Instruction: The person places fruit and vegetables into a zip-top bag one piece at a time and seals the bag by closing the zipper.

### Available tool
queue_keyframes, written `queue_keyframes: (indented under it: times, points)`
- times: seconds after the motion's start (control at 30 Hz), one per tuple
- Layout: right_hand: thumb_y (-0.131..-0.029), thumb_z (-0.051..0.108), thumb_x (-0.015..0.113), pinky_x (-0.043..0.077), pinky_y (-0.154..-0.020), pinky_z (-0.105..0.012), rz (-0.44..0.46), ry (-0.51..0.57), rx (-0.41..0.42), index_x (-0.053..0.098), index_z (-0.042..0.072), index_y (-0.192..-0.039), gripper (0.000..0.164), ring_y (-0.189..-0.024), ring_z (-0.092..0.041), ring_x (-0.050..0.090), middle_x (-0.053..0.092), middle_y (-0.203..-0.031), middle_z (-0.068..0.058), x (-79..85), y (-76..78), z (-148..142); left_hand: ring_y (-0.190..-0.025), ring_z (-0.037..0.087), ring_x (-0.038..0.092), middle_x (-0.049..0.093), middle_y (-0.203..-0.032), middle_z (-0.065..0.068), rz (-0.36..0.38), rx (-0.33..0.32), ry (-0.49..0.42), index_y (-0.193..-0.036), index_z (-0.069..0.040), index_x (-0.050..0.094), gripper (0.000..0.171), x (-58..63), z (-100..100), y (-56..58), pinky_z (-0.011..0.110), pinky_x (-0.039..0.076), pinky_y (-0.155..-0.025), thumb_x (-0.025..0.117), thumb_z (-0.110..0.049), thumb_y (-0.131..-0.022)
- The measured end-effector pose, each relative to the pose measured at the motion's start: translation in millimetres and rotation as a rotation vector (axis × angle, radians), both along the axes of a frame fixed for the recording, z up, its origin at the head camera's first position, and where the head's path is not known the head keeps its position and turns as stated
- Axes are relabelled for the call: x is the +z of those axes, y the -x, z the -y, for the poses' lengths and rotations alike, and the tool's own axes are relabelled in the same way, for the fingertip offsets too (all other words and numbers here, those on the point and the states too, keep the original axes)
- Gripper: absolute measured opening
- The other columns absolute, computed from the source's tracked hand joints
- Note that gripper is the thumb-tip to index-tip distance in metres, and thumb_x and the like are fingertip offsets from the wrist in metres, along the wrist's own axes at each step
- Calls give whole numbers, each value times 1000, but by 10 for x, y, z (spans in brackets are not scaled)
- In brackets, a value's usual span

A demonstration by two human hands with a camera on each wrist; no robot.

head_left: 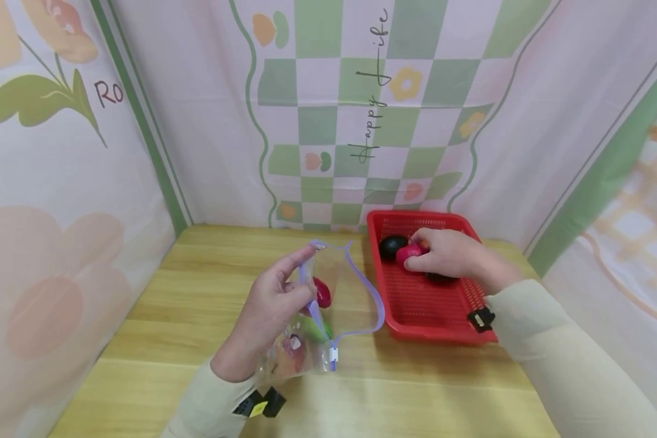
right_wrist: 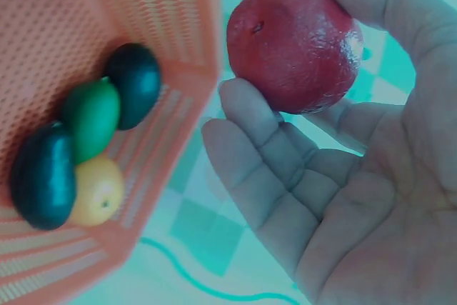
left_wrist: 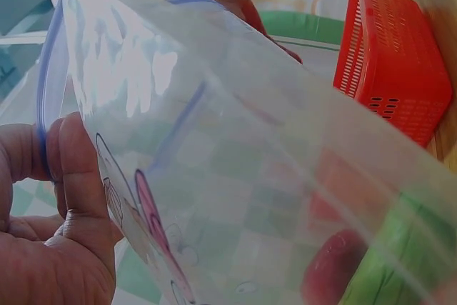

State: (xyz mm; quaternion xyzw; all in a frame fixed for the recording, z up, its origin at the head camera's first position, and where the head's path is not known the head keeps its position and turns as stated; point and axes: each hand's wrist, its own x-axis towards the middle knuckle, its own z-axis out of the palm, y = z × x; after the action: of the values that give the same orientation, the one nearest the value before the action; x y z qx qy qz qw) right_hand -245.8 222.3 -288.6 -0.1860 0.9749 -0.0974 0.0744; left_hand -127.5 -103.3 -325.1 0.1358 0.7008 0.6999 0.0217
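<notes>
My left hand [head_left: 274, 307] holds a clear zip bag [left_wrist: 214, 141] by its purple-edged mouth, which gapes toward the red basket [head_left: 427, 332]. Through the plastic show a dark red item [head_left: 322, 292] and a long green one [left_wrist: 396, 258]. Over at the basket, my right hand [head_left: 446, 252] pinches a round red fruit [right_wrist: 293, 48] between thumb and fingertips. In the right wrist view the fruit appears beside the basket wall, with a small stem dimple facing the camera. My left fingers [left_wrist: 82, 169] lie against the purple strip in the left wrist view.
Inside the basket lie a black oval item [head_left: 392, 248], a green fruit [right_wrist: 93, 119], a yellow-orange fruit [right_wrist: 98, 191] and a dark elongated one [right_wrist: 44, 176]. The wooden table [head_left: 180, 292] meets patterned cloth walls [head_left: 219, 152] at its back and sides.
</notes>
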Motion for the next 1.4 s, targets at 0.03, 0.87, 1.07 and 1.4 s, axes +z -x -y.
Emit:
queue_keyframes:
  times: [0.03, 0.87, 1.07, 1.4]
  points:
    - [-82, 46, 67, 48, -75, -38, -8, 8, 2, 58, 12, -118, 51, -85, -19, 57, 63, -94, -2, 20, -22, 19, -43, 19, 41, 58, -129, -6, 1, 1, 4, -142, -25, 46, 59, -3, -2, 2, 32, 56, -60, 56, -3, -89]
    - [-82, 39, 69, 50, -69, -27, -175, 138, 196, 53, 27, -118, 41, -81, -7, 56, 59, -95, 12, 495, -766, 571, -47, 17, 49, 54, -136, -9, -18, 4, -3, -141, -25, 47, 59, -3, -24, -9, 39, 58, -67, 55, -1, -88]
    - [-79, 40, 72, 51, -67, -21, -251, 164, 284, 53, 29, -119, 45, -79, -2, 55, 57, -94, 17, 537, -934, 717, -44, 20, 43, 64, -102, 6, -19, 24, 15, -139, -27, 49, 58, 4, -39, -10, 40, 58, -69, 56, -1, -88]
    - [-77, 44, 71, 48, -63, -19, -277, 72, 364, 57, 24, -120, 49, -76, -3, 52, 58, -90, 15, 446, -1060, 977, -46, 22, 48, 68, -85, 13, -22, 13, 25, -140, -28, 47, 55, -7, -36, -15, 39, 58, -70, 57, -6, -90]
